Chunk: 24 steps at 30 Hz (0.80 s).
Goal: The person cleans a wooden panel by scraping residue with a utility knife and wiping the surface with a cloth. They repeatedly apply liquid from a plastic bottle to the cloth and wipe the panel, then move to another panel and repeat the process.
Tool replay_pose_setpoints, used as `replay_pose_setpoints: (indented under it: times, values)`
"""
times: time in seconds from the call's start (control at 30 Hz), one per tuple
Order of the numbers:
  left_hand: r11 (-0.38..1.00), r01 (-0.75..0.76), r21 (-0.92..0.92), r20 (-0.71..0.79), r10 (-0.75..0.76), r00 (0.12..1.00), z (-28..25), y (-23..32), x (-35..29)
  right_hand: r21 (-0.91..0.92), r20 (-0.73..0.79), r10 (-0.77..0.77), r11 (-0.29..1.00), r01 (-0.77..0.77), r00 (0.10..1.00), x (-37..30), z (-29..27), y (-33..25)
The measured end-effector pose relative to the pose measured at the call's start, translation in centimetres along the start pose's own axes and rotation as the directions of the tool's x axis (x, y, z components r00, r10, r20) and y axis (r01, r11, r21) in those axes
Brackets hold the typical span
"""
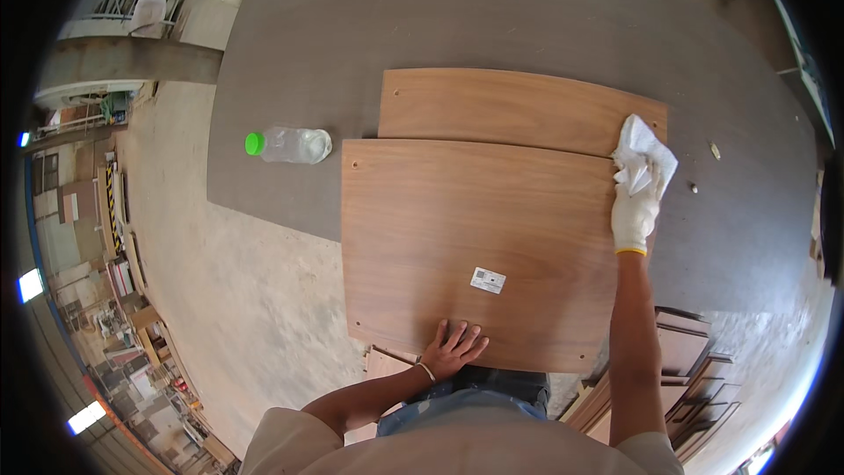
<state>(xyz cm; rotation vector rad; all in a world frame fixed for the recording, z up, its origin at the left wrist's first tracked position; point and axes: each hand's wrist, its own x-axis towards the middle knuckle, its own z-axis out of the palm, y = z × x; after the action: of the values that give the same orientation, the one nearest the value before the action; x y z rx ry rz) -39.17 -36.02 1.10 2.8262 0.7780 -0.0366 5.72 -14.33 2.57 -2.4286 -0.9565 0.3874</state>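
A wood-grain panel lies flat in front of me, its near part jutting past the edge of the grey table. Under its far edge shows a second wood-grain panel. My bare left hand rests on the near edge of the front panel with its fingers spread. In a white knitted glove, my right hand holds a white cloth at the panels' right edge; the cloth hides most of the fingers. A white label is stuck on the front panel.
A clear plastic bottle with a green cap lies on its side on the grey table, left of the panels. Small scraps lie at the right. Stacked boards stand below on the right, and more material lines the far left wall.
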Motion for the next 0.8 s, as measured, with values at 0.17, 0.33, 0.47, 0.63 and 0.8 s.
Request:
replay_pose_setpoints:
  times: [0.17,0.33,0.47,0.63,0.8]
  values:
    - [0.999,-0.025,-0.024,-0.058,0.024,0.998,0.2,-0.6,0.9,0.250,-0.045,-0.080,0.964,0.088,0.996,-7.9,0.4,3.8]
    - [0.998,0.009,-0.068,-0.014,-0.010,1.000,0.2,-1.0,1.6,-0.217,0.057,-0.251,0.942,0.257,0.966,-20.3,-4.1,5.9]
    - [0.995,0.083,-0.059,0.077,-0.078,0.994,0.4,-1.7,1.3,-0.207,0.152,-0.155,0.961,0.185,0.976,-32.6,-7.8,8.9]
    - [1.000,-0.009,0.001,0.089,0.008,0.996,-0.1,-0.9,3.6,-0.181,0.305,0.536,0.844,-0.504,0.788,-46.0,-7.4,19.0]
    - [0.999,0.011,0.049,0.208,-0.021,0.978,-10.0,0.7,4.2,0.951,0.280,0.808,-0.161,-0.263,0.518,-50.1,-10.5,24.8]
